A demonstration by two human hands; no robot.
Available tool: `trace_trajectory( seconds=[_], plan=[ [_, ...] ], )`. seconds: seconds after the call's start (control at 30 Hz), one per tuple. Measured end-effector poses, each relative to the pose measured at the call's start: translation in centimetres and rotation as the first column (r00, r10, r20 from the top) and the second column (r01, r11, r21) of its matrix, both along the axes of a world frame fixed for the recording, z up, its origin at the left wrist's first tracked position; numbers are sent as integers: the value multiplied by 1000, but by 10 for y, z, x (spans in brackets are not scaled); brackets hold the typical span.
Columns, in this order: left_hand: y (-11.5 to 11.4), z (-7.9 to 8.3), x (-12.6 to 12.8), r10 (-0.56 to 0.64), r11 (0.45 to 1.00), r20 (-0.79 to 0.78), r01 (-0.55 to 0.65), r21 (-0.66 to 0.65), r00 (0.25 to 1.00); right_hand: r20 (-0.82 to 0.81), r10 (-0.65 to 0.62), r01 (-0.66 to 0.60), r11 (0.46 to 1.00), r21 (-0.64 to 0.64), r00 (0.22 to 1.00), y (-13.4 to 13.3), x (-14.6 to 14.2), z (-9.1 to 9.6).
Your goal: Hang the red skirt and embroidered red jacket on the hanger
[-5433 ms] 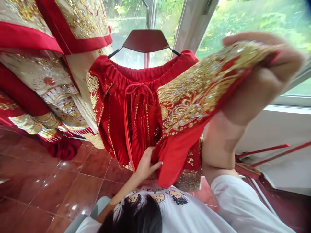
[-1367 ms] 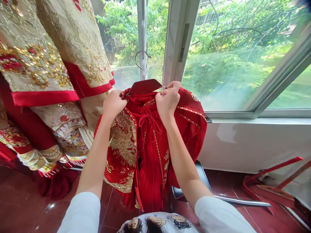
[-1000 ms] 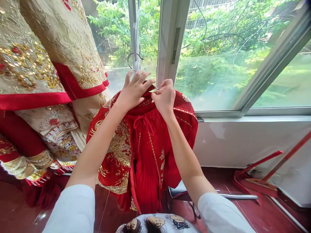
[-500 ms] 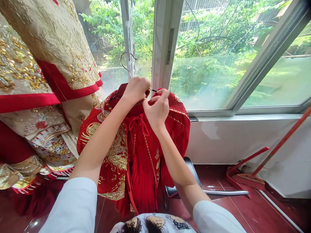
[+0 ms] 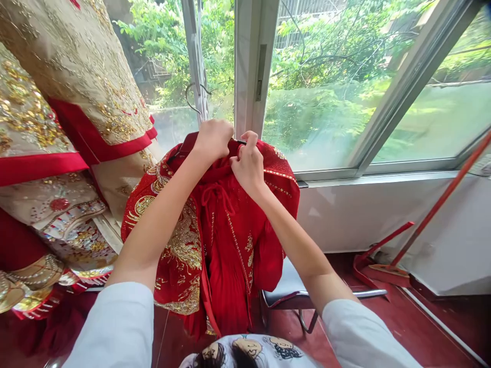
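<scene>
Head view: left hand (image 5: 212,139) clenched over the dark red hanger (image 5: 186,145) at frame centre. Right hand (image 5: 248,166) pinches the waistband of the red embroidered skirt (image 5: 226,240) draped there. Gold garments (image 5: 57,102) upper left; chair (image 5: 291,291) lower centre.

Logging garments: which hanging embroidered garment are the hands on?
The all-red garment at centre, gripped at top by left hand and right hand; the beige-gold garments at left hang untouched.
</scene>
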State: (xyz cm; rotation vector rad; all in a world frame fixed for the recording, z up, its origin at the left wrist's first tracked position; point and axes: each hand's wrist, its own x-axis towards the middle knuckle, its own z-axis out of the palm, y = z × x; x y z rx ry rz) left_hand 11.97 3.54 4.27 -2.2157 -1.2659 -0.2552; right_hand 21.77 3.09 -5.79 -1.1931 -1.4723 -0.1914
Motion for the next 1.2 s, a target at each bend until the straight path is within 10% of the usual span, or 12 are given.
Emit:
trace_trajectory(
  seconds=[0.47, 0.6, 0.7, 0.8, 0.97, 1.2],
  plan=[
    [23, -3, 20, -98, 995, 164, 92, 48, 981, 47, 105, -100, 990, -96, 993, 18, 79, 62],
    [29, 5, 29, 1, 999, 95, 3, -40, 996, -97, 387, -387, 803, -453, 917, 39, 97, 69],
    [28, 20, 37, 76, 976, -97, -93, -195, 992, -214, 428, -475, 735, -483, 878, 44, 97, 64],
    [25, 34, 37, 107, 870, -192, -185, -457, 976, -269, 415, -495, 729, -472, 869, 42, 95, 61],
    [34, 44, 24, 207, 533, 45, -74, -843, 977, -287, 388, -480, 761, -437, 876, 36, 94, 58],
    [44, 50, 15, 204, 517, 139, 14, -856, 969, -272, 360, -446, 800, -403, 892, 33, 98, 55]
  ],
)
